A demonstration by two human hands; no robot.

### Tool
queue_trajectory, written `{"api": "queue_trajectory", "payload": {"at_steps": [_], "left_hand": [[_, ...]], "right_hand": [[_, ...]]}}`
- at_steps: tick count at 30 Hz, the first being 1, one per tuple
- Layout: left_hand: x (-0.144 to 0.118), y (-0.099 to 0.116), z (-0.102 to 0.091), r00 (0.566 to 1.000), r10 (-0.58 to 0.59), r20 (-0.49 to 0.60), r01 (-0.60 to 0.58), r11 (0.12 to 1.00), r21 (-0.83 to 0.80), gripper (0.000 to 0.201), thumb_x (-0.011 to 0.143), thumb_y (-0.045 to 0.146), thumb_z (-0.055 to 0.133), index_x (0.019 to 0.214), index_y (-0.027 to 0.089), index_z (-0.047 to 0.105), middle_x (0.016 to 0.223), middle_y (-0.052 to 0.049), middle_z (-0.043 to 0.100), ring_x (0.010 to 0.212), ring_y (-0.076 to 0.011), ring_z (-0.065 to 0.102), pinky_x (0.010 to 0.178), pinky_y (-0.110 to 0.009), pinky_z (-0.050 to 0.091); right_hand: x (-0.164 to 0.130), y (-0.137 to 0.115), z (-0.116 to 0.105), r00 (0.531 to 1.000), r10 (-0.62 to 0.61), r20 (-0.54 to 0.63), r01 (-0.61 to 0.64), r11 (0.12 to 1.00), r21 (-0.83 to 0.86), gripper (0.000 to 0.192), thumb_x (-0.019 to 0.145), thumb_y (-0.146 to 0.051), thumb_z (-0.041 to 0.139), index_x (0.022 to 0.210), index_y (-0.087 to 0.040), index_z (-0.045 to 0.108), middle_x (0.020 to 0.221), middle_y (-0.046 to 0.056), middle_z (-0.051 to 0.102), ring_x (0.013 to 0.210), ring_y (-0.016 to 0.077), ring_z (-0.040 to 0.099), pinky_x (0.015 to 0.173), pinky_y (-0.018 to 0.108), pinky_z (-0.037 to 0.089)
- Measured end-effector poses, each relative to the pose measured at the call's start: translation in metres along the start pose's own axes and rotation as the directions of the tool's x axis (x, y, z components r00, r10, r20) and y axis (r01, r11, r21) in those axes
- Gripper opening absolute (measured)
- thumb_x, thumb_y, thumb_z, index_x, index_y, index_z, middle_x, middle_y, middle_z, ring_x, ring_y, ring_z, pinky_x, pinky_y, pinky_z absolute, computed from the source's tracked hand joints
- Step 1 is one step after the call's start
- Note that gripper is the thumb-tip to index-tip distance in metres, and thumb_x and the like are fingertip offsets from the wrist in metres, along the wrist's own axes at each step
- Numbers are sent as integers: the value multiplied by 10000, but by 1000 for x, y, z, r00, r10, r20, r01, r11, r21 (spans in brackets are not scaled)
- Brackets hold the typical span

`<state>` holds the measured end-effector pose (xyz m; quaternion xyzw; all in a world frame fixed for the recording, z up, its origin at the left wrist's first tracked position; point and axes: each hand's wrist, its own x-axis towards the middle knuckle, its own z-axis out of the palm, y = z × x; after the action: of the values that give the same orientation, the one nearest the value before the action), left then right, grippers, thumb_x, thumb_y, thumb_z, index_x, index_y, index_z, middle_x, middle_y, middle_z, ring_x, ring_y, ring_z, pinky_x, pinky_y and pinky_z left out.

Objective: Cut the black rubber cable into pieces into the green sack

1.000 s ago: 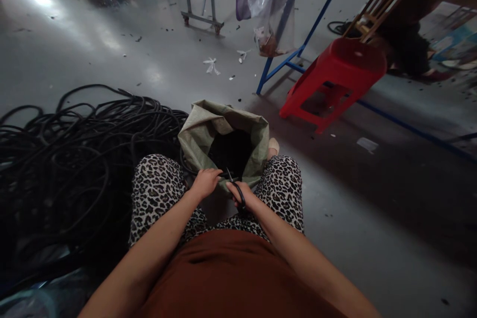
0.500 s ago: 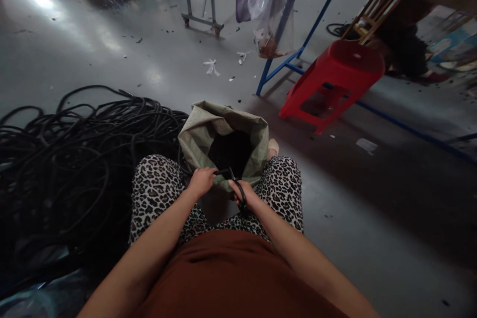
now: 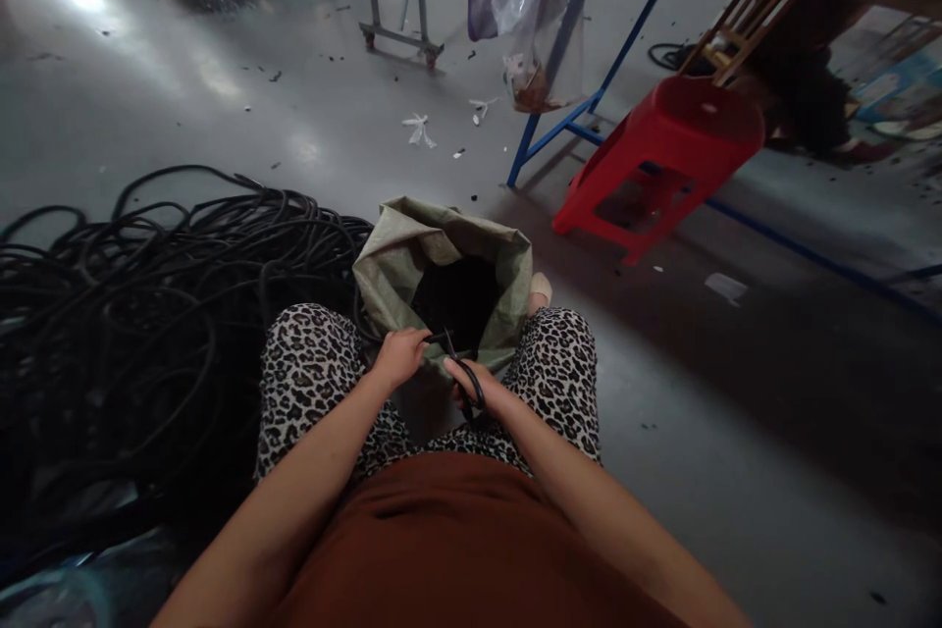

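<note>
Black cord (image 3: pixel 438 338) near sack's open rim (image 3: pixel 389 265)

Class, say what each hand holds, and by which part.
The right hand holds scissors by the handles; the left hand holds a black cord, apparently near one end.

The left hand (image 3: pixel 401 356) is pinched, the right hand (image 3: pixel 472 387) curled, both forearms (image 3: pixel 305 486) slanting inward.

- Left hand's grip (image 3: pixel 399 356) sits slightly farther left than a second ago, with more black cord (image 3: pixel 437 339) showing past its fingertips.
- Right hand's grip (image 3: pixel 471 383) and scissors (image 3: pixel 451 347) have edged left since half a second ago.
</note>
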<state>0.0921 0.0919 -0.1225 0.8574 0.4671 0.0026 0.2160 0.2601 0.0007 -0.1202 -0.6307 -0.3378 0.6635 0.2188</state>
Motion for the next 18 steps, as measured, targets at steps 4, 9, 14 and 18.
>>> {"api": "queue_trajectory", "payload": {"at_steps": [4,9,14,18], "left_hand": [[-1,4,-2,1000,10,27,-10,1000,20,309,859,235,450,1130,239,598,999,-52,666,951,-189,590,827,-313,393],[-3,9,-6,999,15,51,-15,1000,12,315,853,225,458,1134,246,599,1007,-57,665,994,-196,577,865,-330,380],[-3,11,-8,998,10,58,-11,1000,10,321,856,224,448,1142,245,593,1027,-59,662,1001,-198,571,876,-337,375],[-3,11,-7,999,8,46,-9,1000,16,317,857,224,445,1134,246,597,1015,-55,663,992,-202,574,865,-340,375]], "right_hand": [[1,-1,-1,1000,19,2,-19,1000,-8,408,886,-521,448,973,-136,553,526,-26,545,375,99,517,365,176,384],[1,0,0,999,47,1,-47,999,3,426,870,-547,463,977,-147,561,531,-21,552,391,100,523,379,175,387],[3,2,0,998,57,-14,-56,998,29,450,875,-563,438,1019,-154,556,544,-17,556,402,108,533,400,187,402],[3,1,0,999,49,-9,-49,999,18,441,879,-553,436,1005,-147,556,568,-6,564,404,108,533,380,180,375]]}}
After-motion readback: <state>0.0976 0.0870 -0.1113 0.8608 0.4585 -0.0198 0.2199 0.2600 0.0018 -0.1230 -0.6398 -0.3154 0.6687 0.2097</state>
